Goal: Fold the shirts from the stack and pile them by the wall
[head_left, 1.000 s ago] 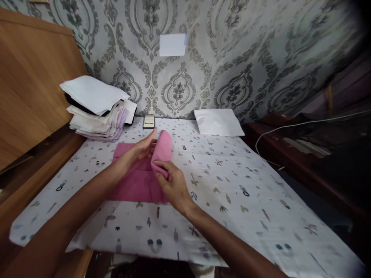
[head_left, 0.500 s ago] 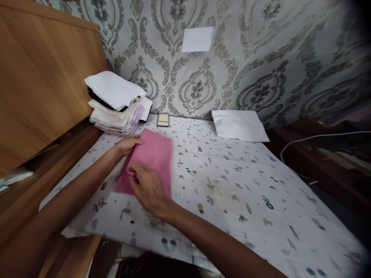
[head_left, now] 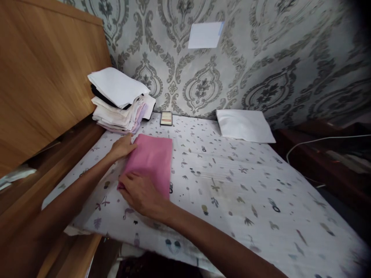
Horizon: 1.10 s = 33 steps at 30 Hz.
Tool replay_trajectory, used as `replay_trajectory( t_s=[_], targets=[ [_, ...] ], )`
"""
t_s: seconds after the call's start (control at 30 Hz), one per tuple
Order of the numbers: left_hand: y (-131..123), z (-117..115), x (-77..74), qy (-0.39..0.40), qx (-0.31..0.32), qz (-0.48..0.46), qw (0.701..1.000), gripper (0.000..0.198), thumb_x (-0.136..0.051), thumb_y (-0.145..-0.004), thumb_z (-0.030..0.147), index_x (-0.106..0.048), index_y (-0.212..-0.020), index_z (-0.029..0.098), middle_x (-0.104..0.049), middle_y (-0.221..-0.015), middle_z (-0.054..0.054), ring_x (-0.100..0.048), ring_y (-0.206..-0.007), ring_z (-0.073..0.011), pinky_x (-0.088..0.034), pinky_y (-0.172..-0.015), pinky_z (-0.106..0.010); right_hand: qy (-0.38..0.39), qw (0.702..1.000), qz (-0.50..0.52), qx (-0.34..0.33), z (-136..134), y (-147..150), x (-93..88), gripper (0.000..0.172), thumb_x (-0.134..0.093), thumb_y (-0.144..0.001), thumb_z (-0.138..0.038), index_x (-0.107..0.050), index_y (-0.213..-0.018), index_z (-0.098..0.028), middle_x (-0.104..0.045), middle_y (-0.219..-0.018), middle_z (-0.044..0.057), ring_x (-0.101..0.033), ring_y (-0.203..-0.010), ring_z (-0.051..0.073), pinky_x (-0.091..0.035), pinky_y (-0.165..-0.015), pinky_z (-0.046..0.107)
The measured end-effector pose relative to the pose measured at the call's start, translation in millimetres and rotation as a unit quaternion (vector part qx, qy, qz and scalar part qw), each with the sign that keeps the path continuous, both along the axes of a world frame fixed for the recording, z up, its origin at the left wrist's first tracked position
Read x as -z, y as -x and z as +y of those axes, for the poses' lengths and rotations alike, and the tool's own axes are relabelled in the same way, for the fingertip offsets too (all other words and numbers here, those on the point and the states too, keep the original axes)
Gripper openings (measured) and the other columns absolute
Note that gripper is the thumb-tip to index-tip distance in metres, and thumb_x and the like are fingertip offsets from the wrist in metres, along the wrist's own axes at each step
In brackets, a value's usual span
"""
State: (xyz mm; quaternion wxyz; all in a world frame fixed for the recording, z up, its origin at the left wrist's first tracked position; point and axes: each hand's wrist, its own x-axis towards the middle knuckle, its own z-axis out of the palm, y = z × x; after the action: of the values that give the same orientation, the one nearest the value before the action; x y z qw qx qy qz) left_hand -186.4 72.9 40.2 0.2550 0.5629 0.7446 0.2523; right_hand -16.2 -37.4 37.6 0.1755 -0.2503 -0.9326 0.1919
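Observation:
A folded pink cloth (head_left: 152, 158) lies on the bed sheet in front of me, its left side turned over onto the rest. My left hand (head_left: 122, 146) is at its far left edge, with thumb and fingers a little apart and the thumb touching the fold. At the near left corner, my right hand (head_left: 142, 195) has its fingers curled over the cloth's edge, gripping it. The palm covers part of the near edge. Behind my left hand rises a stack of folded clothes (head_left: 116, 114), with a white piece (head_left: 118, 87) on top.
A small square framed item (head_left: 166, 118) lies near the wall. Further right is a folded white cloth (head_left: 245, 125). The patterned sheet (head_left: 220, 185) covers the bed. A wooden panel (head_left: 49, 77) stands at left, and a white cable (head_left: 315, 141) runs along the right side.
My right hand has moved left and nearer me with the cloth's edge, and the folded layer now reaches the near left corner. My left hand has shifted left, off the cloth's top.

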Motion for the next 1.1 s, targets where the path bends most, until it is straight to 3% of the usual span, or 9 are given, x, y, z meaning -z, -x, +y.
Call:
replay_trajectory(
  t_s=[0.1,0.23,0.3,0.43,0.63,0.8,0.93,1.03,1.1],
  targets=[
    [-16.3,-10.6,-6.6,-0.074,0.097,0.242,0.962,0.057,-0.052,-0.092,0.036,-0.043,-0.144,0.017,-0.06,-0.138,-0.019,-0.055,-0.126,-0.0349,-0.043,-0.101,-0.047,-0.03,0.999,0.026,-0.021,-0.2,-11.1,3.9,0.025,-0.042,-0.104,-0.027,-0.064,-0.11,-0.015,-0.073,-0.103,0.008,-0.065,-0.1,0.021,-0.052,-0.087,0.038],
    [-44.1,-11.4,3.6,-0.101,0.33,0.184,0.92,0.059,-0.039,-0.099,0.044,-0.038,-0.152,0.019,-0.038,-0.16,-0.013,-0.032,-0.149,-0.0261,-0.021,-0.121,-0.041,-0.073,0.996,0.03,-0.046,-2.4,-15.6,22.2,0.04,-0.051,-0.101,-0.038,-0.055,-0.134,-0.016,-0.06,-0.14,0.012,-0.051,-0.133,0.026,-0.039,-0.112,0.049],
    [-52.2,-2.6,14.8,-0.067,0.386,0.134,0.91,0.062,-0.04,-0.098,0.051,-0.038,-0.153,0.022,-0.03,-0.165,-0.01,-0.022,-0.153,-0.0245,-0.01,-0.124,-0.041,-0.077,0.995,0.005,-0.067,-5.1,-15.2,30.9,0.056,-0.052,-0.099,-0.049,-0.049,-0.141,-0.013,-0.052,-0.15,0.013,-0.043,-0.141,0.028,-0.033,-0.117,0.053],
    [-52.4,30.7,30.1,-0.04,0.355,0.08,0.93,0.064,-0.047,-0.094,0.059,-0.045,-0.149,0.028,-0.031,-0.164,-0.008,-0.019,-0.154,-0.0266,0.001,-0.123,-0.049,-0.081,0.993,-0.008,-0.08,-9.6,-15.5,36.8,0.068,-0.047,-0.098,-0.059,-0.044,-0.146,-0.011,-0.048,-0.154,0.013,-0.035,-0.146,0.027,-0.027,-0.121,0.053],
    [-45.7,82.4,31.9,-0.006,0.344,0.075,0.936,0.06,-0.044,-0.093,0.063,-0.051,-0.144,0.033,-0.034,-0.163,-0.005,-0.017,-0.154,-0.026,0.002,-0.122,-0.052,-0.081,0.993,-0.009,-0.083,-8.3,-15.9,36.7,0.069,-0.048,-0.098,-0.058,-0.043,-0.147,-0.01,-0.05,-0.152,0.013,-0.036,-0.146,0.027,-0.024,-0.122,0.052],
    [-41.8,93.2,36.2,-0.072,0.343,0.131,0.927,0.062,-0.035,-0.096,0.06,-0.054,-0.14,0.021,-0.046,-0.155,-0.014,-0.034,-0.146,-0.0305,-0.018,-0.119,-0.045,-0.08,0.994,0.019,-0.075,-13.8,-19.6,28.7,0.057,-0.051,-0.099,-0.05,-0.049,-0.142,-0.012,-0.053,-0.148,0.014,-0.042,-0.141,0.027,-0.03,-0.119,0.052],
    [-20.4,87.9,31.3,-0.107,0.313,0.181,0.926,0.052,-0.044,-0.092,0.057,-0.066,-0.116,0.018,-0.061,-0.127,-0.017,-0.054,-0.119,-0.0331,-0.035,-0.105,-0.04,-0.027,0.99,0.09,0.102,-15.3,-49.0,18.7,0.037,-0.048,-0.101,-0.036,-0.056,-0.131,-0.017,-0.059,-0.135,0.015,-0.053,-0.125,0.027,-0.043,-0.107,0.048],
    [-1.0,86.8,23.8,-0.072,0.301,0.194,0.931,0.047,-0.053,-0.084,0.06,-0.066,-0.105,0.019,-0.065,-0.113,-0.013,-0.057,-0.105,-0.0309,-0.039,-0.094,-0.036,0.048,0.952,0.105,0.284,-7.2,-85.7,22.6,0.033,-0.05,-0.098,-0.038,-0.059,-0.12,-0.015,-0.063,-0.112,0.015,-0.058,-0.103,0.028,-0.05,-0.09,0.049],
    [6.4,89.0,19.6,-0.041,0.295,0.174,0.939,0.047,-0.059,-0.079,0.062,-0.064,-0.101,0.021,-0.067,-0.105,-0.011,-0.058,-0.097,-0.0289,-0.04,-0.086,-0.032,0.08,0.934,0.082,0.338,-1.8,-106.5,29.4,0.033,-0.055,-0.095,-0.044,-0.062,-0.109,-0.016,-0.062,-0.102,0.013,-0.058,-0.095,0.028,-0.049,-0.086,0.049]
  ],
)
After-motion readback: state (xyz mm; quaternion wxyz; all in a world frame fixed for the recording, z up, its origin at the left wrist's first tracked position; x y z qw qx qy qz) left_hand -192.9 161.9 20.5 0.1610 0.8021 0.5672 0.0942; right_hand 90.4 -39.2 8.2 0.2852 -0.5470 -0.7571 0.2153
